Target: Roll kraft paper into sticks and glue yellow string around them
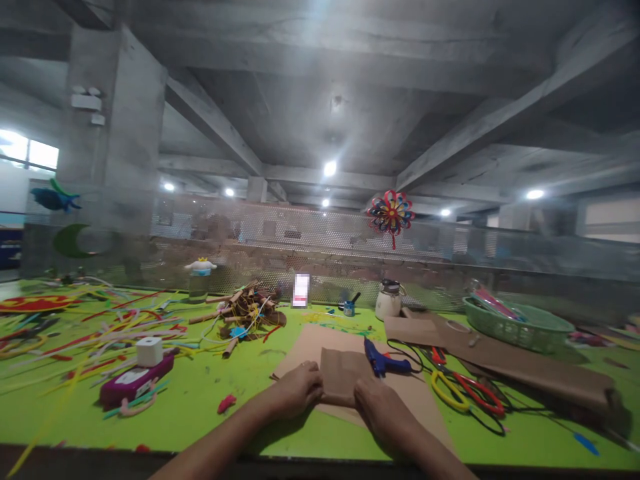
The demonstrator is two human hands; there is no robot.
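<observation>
A small piece of brown kraft paper (344, 372) lies before me, its near edge folded or rolled into a narrow strip. My left hand (300, 388) grips its left edge with curled fingers. At the near right corner, my right hand (380, 408) pinches the same paper. Underneath is a larger, lighter sheet of brown paper (306, 348). A blue glue gun (389, 364) rests just beyond my right hand, touching or very near the paper. To the right are scissors with yellow handles (453, 393) and others with red handles (483, 395).
Long brown paper (525, 363) stretches along the right, below a green basket (520, 327). A white jar (388, 303) stands at the back. Rolled paper tubes (253, 310) are heaped back left. A purple power strip (137, 380) and scattered colourful strips (95, 327) occupy the left.
</observation>
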